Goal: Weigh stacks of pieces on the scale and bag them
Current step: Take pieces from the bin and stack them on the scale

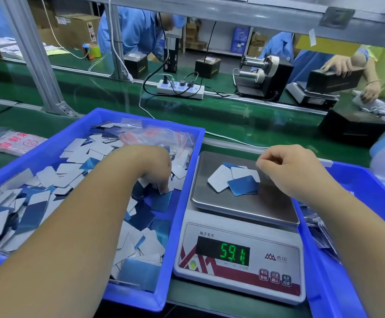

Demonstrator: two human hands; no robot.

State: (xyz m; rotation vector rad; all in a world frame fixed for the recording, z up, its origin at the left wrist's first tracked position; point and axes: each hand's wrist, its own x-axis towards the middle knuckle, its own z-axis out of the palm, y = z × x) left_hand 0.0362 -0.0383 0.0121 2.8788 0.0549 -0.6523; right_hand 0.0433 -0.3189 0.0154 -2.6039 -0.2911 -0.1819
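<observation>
Left hand digs fingers-down into the blue tray of pieces (grip hidden), while the right hand, at three o'clock, hovers loosely curled over the scale.

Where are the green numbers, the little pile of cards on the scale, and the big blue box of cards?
green numbers [234, 253], head view, middle digits
pile of cards [235, 180], head view, top white card
blue box [188, 173], head view, right wall

bench green mat | alu frame post L | power strip ctr | cardboard boxes at back | workers in blue coats opposite
</observation>
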